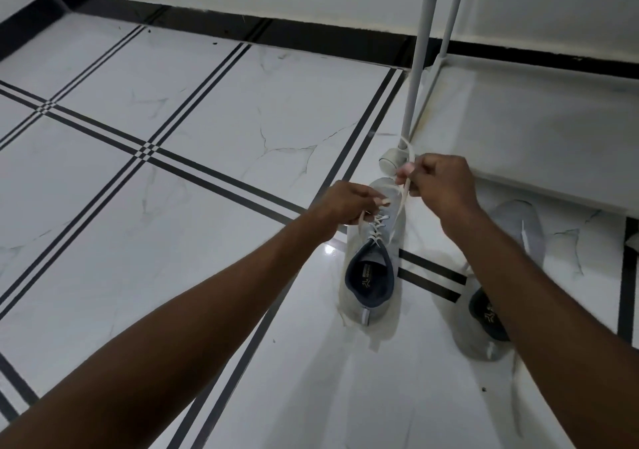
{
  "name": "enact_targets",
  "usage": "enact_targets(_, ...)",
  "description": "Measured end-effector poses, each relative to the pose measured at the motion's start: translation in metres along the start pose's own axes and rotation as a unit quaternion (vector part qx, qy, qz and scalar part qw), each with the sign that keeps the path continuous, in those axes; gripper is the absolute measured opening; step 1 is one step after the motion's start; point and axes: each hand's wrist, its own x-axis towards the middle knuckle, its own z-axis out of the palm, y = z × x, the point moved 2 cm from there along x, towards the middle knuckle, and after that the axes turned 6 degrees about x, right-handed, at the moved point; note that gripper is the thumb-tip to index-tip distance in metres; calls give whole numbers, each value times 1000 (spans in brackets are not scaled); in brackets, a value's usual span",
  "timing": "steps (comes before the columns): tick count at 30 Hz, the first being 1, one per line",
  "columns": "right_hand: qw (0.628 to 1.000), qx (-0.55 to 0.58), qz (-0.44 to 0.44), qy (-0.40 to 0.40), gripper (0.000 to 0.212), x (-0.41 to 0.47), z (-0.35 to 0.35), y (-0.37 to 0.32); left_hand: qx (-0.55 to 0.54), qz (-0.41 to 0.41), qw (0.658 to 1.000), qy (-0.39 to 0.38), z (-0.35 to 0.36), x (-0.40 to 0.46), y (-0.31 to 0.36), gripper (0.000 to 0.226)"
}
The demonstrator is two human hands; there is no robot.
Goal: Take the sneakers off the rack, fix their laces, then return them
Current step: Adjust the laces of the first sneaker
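Note:
A light grey sneaker (371,276) with a dark blue lining stands on the tiled floor, toe pointing away from me. Its white lace (401,203) runs up from the eyelets. My right hand (439,180) pinches one lace end and holds it taut above the toe. My left hand (345,203) grips the other lace end at the left side of the eyelets. The second grey sneaker (518,227) lies to the right on the floor, largely hidden behind my right forearm.
The white shoe rack (539,130) stands at the right, its lowest shelf just beyond the sneakers and its white post (420,61) with a round foot right behind my right hand. White marble floor with black stripes spreads to the left; a wall runs along the back.

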Motion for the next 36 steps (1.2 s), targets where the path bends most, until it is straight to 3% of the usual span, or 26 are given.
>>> enact_targets(4,998,9,-15,-65,13,5,-1,-7,44,34,992,-116,11,-7,8,12)
enact_targets(7,988,83,50,-119,20,6,-1,9,61,62,991,-107,4,-8,14,14)
enact_targets(9,972,141,111,-151,25,0,2,21,51,60,992,-102,-4,-7,16,30)
enact_targets(11,967,127,139,-172,23,-7,6,31,56,63,991,-107,-15,-7,20,35)
enact_targets(13,967,97,137,-193,21,-13,10,39,126,94,982,-108,-28,-9,26,26)
enact_targets(15,966,77,133,-209,20,-14,13,43,254,148,952,-82,-36,-10,31,14)
enact_targets(18,966,59,141,-210,19,-14,18,43,429,257,865,45,-25,-10,32,9)
enact_targets(21,962,96,174,-186,21,-13,21,41,494,320,793,159,-4,-11,20,11)
enact_targets(23,953,106,208,-191,27,-13,23,42,495,333,773,216,5,-11,12,5)
enact_targets(24,942,126,231,-208,28,-14,25,44,469,318,789,237,7,-12,10,5)
enact_targets(28,898,234,292,-229,21,-18,24,49,247,209,921,216,6,-11,3,7)
enact_targets(30,914,201,298,-187,18,-16,19,58,201,165,950,173,0,-11,0,10)
enact_targets(33,945,149,285,-54,12,-6,2,66,91,96,984,116,-15,-12,-12,18)
enact_targets(36,956,106,265,62,14,7,-21,70,8,-13,996,90,-27,-11,-33,22)
